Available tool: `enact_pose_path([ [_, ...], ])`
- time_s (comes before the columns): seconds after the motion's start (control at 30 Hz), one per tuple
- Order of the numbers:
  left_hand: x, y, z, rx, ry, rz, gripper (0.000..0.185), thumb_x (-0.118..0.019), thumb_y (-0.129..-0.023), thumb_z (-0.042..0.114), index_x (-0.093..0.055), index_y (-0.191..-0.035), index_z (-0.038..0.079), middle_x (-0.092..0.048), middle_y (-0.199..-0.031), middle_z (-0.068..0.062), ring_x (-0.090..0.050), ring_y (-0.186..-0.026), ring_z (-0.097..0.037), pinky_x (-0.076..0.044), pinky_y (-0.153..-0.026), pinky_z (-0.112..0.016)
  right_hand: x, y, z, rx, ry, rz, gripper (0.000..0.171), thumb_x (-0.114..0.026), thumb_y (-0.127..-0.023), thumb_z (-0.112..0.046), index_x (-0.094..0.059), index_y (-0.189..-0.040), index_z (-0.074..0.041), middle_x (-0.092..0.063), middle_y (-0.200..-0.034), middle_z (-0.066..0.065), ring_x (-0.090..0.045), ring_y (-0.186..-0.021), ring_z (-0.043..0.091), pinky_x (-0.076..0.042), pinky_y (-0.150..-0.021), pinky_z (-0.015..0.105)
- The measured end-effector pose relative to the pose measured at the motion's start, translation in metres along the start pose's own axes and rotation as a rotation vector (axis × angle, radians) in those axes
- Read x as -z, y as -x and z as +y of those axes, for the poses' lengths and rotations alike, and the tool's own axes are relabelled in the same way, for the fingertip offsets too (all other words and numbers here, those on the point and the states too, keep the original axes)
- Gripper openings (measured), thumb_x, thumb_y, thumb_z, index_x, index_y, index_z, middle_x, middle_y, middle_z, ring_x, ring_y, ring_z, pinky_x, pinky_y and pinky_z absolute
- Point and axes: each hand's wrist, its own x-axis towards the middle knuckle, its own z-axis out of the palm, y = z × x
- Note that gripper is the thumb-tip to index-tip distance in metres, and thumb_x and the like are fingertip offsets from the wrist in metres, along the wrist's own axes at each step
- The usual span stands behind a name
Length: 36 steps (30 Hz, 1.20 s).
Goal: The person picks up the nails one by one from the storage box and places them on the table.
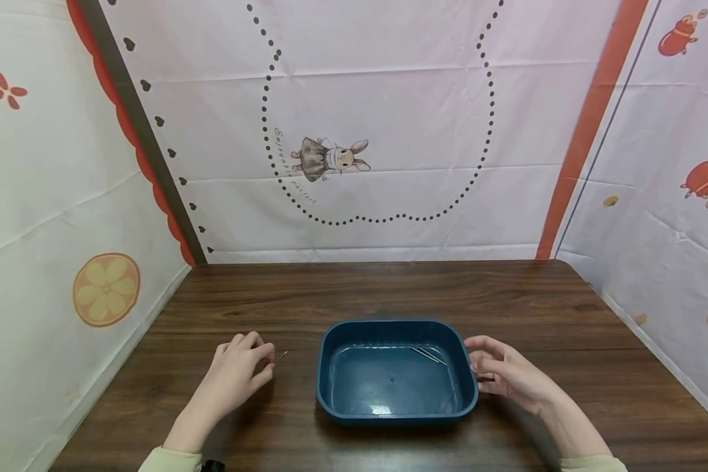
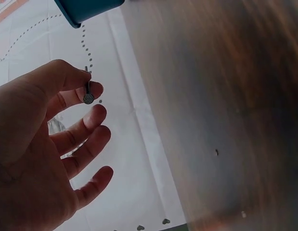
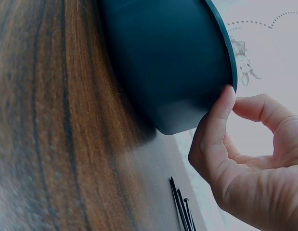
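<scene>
Head view shows the left hand (image 1: 236,377) pinching a nail (image 1: 280,356) just left of the blue tray (image 1: 330,367), its shaft aimed toward the tray; the right hand (image 1: 504,373) touches the tray's right rim with loosely curled fingers.

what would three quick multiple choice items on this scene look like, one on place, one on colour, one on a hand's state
1. Where does the blue tray stand?
A. on the wooden table between the hands
B. on the floor
C. on a shelf

2. What colour is the tray?
A. red
B. dark blue
C. yellow

3. What is the left hand doing?
A. lying flat and open
B. gripping the tray
C. pinching a nail between thumb and finger

Answers: 1 A, the head view shows it on the table with the right hand at its right rim; 2 B, head and right wrist views agree; 3 C, the left wrist view shows the pinch.
</scene>
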Motion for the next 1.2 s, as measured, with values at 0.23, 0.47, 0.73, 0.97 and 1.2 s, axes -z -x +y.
enact_pose_path([
  [0.23,0.0007,0.0001,0.0005,0.019,0.007,0.017,0.027,-0.072,-0.084,0.018,-0.053,-0.073,0.032,-0.050,-0.083,0.010,-0.044,-0.082,-0.012,-0.041,-0.077,-0.044,-0.0013,0.0002,-0.0009,-0.002,0.004,0.004,0.022,-0.042,-0.105,-0.014,-0.047,-0.125,-0.022,-0.068,-0.109,-0.006,-0.068,-0.097,0.009,-0.058,-0.085,0.029],
  [0.47,0.0014,0.0010,0.0023,0.041,0.027,-0.060,0.027,-0.071,-0.086,0.020,-0.051,-0.073,0.031,-0.048,-0.084,0.009,-0.039,-0.081,-0.012,-0.040,-0.078,-0.045,-0.0005,0.0000,0.0000,0.001,-0.002,-0.002,0.023,-0.041,-0.105,-0.014,-0.047,-0.125,-0.023,-0.068,-0.109,-0.006,-0.068,-0.097,0.009,-0.058,-0.085,0.028],
  [0.73,-0.0034,0.0035,0.0044,0.031,0.056,-0.113,0.024,-0.071,-0.085,0.019,-0.054,-0.075,0.031,-0.050,-0.086,0.010,-0.042,-0.083,-0.010,-0.041,-0.077,-0.044,0.0006,-0.0003,0.0006,-0.005,-0.004,0.003,0.023,-0.040,-0.105,-0.014,-0.047,-0.125,-0.023,-0.068,-0.110,-0.005,-0.068,-0.096,0.009,-0.058,-0.085,0.028],
  [0.97,-0.0066,0.0059,0.0057,0.017,0.048,-0.159,0.027,-0.072,-0.085,0.019,-0.051,-0.072,0.031,-0.047,-0.081,0.010,-0.039,-0.078,-0.010,-0.036,-0.072,-0.037,0.0009,-0.0002,0.0009,-0.013,0.002,0.011,0.023,-0.040,-0.106,-0.014,-0.048,-0.125,-0.024,-0.068,-0.109,-0.006,-0.068,-0.095,0.010,-0.058,-0.085,0.028],
  [1.2,-0.0085,0.0079,0.0053,0.033,0.076,-0.217,0.029,-0.072,-0.087,0.019,-0.050,-0.072,0.031,-0.046,-0.080,0.009,-0.038,-0.075,-0.010,-0.032,-0.069,-0.034,0.0003,0.0007,-0.0007,-0.013,0.005,0.010,0.023,-0.040,-0.106,-0.015,-0.048,-0.126,-0.023,-0.068,-0.109,-0.005,-0.067,-0.096,0.010,-0.058,-0.084,0.028],
])
